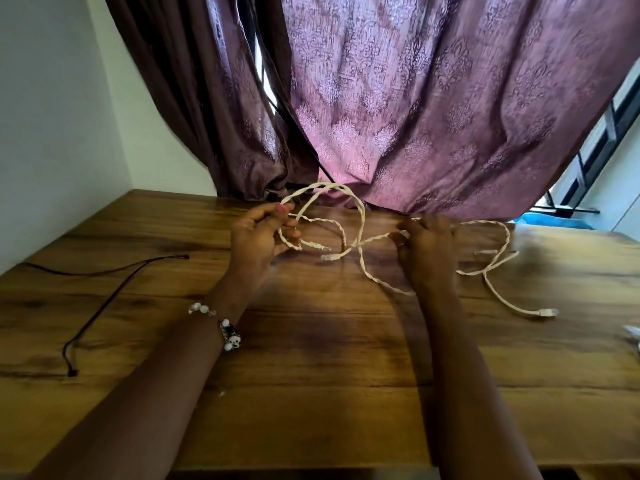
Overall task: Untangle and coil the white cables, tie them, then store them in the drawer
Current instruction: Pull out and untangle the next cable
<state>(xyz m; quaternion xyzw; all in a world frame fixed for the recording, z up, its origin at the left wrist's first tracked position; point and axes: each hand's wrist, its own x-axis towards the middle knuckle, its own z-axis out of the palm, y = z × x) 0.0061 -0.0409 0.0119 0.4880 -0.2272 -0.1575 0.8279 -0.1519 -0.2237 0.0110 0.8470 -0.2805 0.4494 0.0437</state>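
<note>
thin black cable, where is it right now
The thin black cable lies loose on the wooden table, at the head view's left, beside the left forearm and untouched by the hands.

Wooden worktop [311, 393], dark-grained planks, is carrying everything. A thin black cable [100, 306] is lying loose on its left side, both ends free. White twisted cables [498, 292] are trailing across the right side, one clear plug [549, 312] resting on the wood. Purple patterned curtain [433, 116] is hanging down to the far edge. Small white object [633, 330] is sitting at the right edge, too cropped to identify.
</note>
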